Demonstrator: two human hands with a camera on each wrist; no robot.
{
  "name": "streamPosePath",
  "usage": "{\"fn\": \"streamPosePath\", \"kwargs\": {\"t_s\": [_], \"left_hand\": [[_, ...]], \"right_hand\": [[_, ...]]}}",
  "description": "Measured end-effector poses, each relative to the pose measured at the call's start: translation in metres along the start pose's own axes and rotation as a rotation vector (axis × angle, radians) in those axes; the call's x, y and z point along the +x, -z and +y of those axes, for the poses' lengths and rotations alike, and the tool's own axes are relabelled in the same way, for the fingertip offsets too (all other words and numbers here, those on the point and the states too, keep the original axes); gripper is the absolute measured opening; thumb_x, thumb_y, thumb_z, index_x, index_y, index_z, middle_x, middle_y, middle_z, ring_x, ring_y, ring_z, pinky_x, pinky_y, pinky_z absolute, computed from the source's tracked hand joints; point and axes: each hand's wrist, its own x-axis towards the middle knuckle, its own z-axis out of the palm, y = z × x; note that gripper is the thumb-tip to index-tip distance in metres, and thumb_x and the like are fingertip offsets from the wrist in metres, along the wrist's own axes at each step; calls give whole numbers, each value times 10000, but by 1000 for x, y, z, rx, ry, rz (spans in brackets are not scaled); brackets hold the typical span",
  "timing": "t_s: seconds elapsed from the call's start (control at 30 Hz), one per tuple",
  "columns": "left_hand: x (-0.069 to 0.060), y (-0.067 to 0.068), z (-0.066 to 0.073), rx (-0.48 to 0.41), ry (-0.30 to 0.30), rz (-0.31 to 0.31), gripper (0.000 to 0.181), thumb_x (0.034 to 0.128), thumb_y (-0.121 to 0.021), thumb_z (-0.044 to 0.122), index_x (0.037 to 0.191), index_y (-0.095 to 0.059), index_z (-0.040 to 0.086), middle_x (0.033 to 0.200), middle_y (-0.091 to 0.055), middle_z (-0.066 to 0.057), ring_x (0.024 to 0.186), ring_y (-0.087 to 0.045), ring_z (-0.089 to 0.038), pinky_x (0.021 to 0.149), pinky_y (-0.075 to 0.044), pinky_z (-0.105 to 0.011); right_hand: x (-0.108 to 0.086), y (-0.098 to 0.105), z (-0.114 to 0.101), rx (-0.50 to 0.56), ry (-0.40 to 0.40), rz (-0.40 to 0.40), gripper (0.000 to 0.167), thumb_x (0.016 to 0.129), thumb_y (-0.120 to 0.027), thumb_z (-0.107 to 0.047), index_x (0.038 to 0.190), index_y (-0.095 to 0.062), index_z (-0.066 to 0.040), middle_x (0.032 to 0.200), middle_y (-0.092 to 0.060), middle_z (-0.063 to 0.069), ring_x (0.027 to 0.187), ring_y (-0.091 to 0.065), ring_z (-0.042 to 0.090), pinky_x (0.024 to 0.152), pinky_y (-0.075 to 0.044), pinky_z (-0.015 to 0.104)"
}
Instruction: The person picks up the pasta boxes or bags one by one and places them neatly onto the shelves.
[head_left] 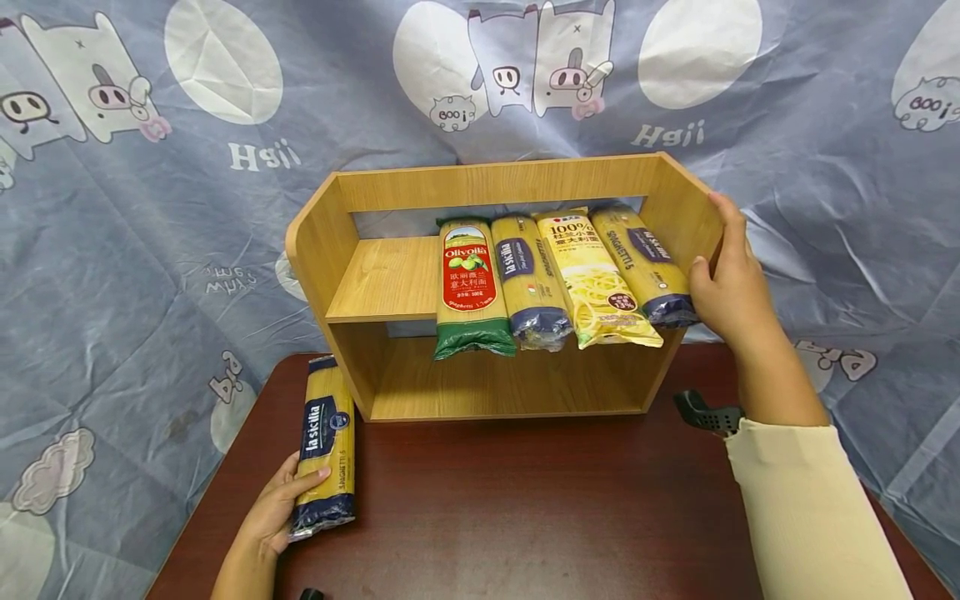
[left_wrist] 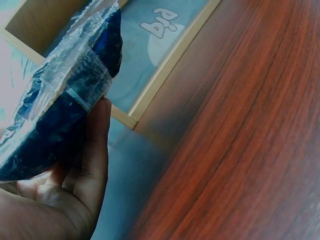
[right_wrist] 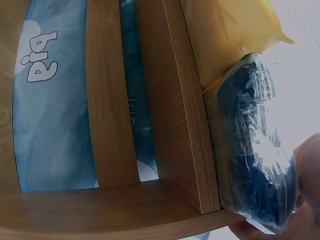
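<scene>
My left hand [head_left: 273, 504] grips the lower part of a yellow and navy spaghetti pack [head_left: 330, 425], thumb across its front. The pack stands beside the left side of a two-tier wooden shelf [head_left: 510, 412]. In the left wrist view its crinkled navy end [left_wrist: 75, 95] hides part of the fingers. My right hand [head_left: 738, 287] holds the front edge of the shelf's right side panel, its thumb on the inner side. Close to that thumb lies another spaghetti pack [head_left: 645, 262], whose clear-and-navy end [right_wrist: 255, 150] shows in the right wrist view.
On the upper tier, left of that pack, lie a yellow noodle pack [head_left: 596, 279], a navy-labelled pasta pack [head_left: 528, 283] and a red-and-green pasta pack [head_left: 471, 287]. The shelf stands on a dark red table [head_left: 525, 508]. Behind hangs a blue patterned cloth [head_left: 337, 75].
</scene>
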Motion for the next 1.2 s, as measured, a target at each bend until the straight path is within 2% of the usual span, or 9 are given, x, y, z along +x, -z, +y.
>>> {"fn": "streamPosePath", "kwargs": {"t_s": [0.2, 0.5, 0.77, 1.2], "left_hand": [[0, 0, 1, -25, -48, -44, 382, 1041, -473, 38, 1335, -368, 259, 1039, -728, 74, 916, -727, -139, 783, -609, -341], [-1, -2, 2, -21, -95, 22, 410, 1016, -500, 1, 1311, -346, 241, 1029, -720, 99, 884, -724, -122, 756, -602, -305], [1, -5, 1, -67, -200, -26, 390, 1015, -467, -45, 1275, -375, 230, 1053, -731, 88, 891, -732, -132, 747, -605, -310], [-3, -13, 5, -68, -295, -15, 435, 996, -463, -98, 1270, -417, 238, 1085, -743, 93, 920, -733, -117, 754, -600, -305]], "right_hand": [[-1, 0, 0, -4, -10, -1, 765, 960, -410, -59, 1589, -128, -390, 1521, -371, 356, 1205, -473, 574, 1011, -339, 699], [0, -1, 0, 0, -9, -8, 762, 966, -411, -63, 1590, -123, -391, 1545, -354, 335, 1215, -468, 570, 1019, -342, 702], [0, 0, 0, 3, -13, -12, 753, 970, -404, -73, 1594, -114, -381, 1552, -338, 341, 1221, -458, 576, 1030, -331, 711], [1, -1, 1, -8, -20, -17, 748, 979, -401, -85, 1597, -98, -378, 1542, -340, 357, 1213, -457, 585, 1018, -325, 712]]}}
